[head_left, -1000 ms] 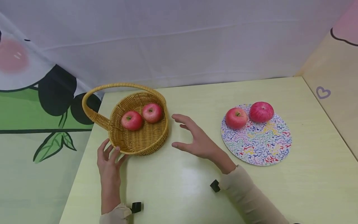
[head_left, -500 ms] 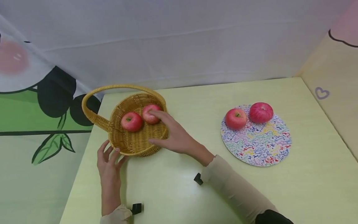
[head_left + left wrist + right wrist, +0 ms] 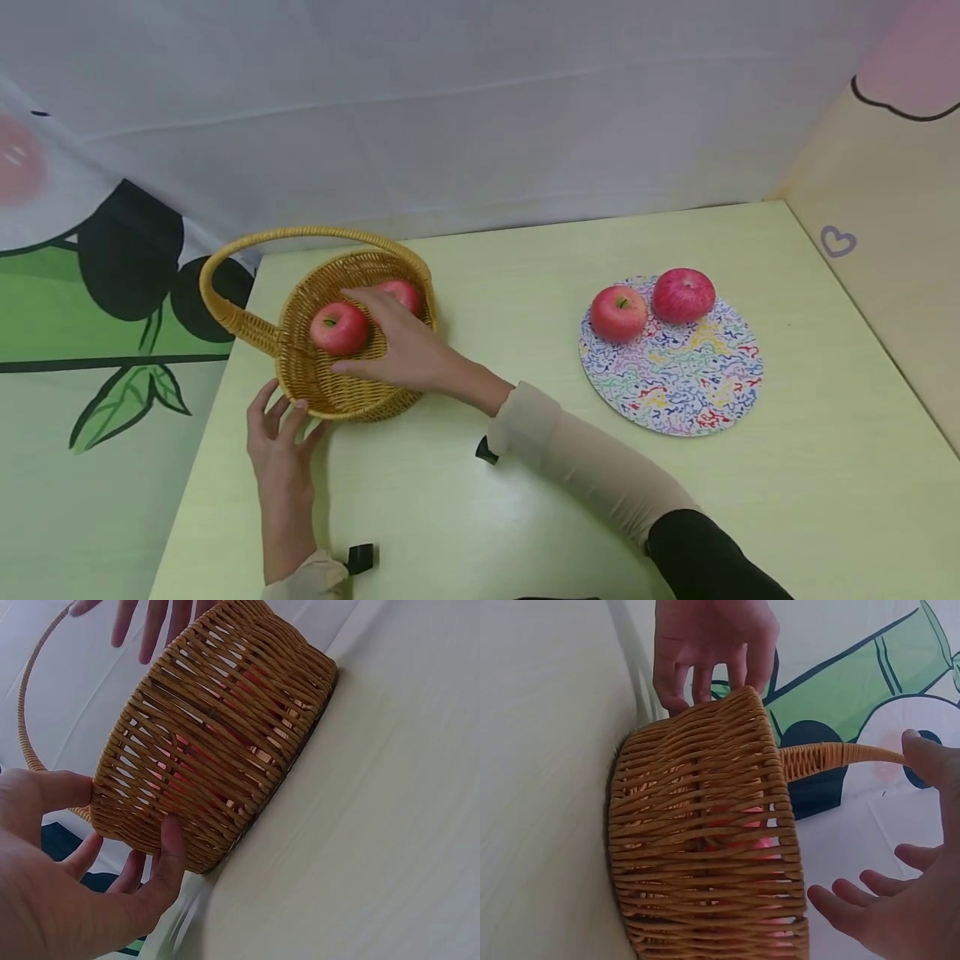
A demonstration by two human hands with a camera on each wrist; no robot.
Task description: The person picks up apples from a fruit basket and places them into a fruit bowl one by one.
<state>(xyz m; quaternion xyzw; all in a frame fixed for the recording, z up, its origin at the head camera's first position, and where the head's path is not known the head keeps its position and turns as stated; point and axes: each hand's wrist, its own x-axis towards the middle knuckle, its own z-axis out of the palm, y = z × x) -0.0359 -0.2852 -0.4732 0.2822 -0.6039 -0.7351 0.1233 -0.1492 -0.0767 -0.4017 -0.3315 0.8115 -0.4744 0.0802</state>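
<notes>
On the left of the table stands a wicker basket (image 3: 352, 400) with a tall arched handle (image 3: 315, 232). Two red apples lie inside: the left apple (image 3: 339, 327) shows fully, the other apple (image 3: 402, 293) is partly covered by my right hand (image 3: 408, 346). That hand hovers over the basket, thumb and fingers spread apart around nothing; the right wrist view shows its fingertips (image 3: 831, 904) above the rim, clear of the apples. My left hand (image 3: 281, 462) holds the basket's near left side, one finger on the rim and the thumb against the woven wall.
A round patterned board (image 3: 690, 375) lies to the right, bearing a red apple (image 3: 618, 314) and a darker red apple (image 3: 683, 296) near its back edge. A pale cloth backdrop (image 3: 480, 142) rises behind the table (image 3: 810, 392).
My right hand has moved left from beside the basket to over it, passing across the right apple. The left hand has stayed at the basket's side. The view has shifted slightly.
</notes>
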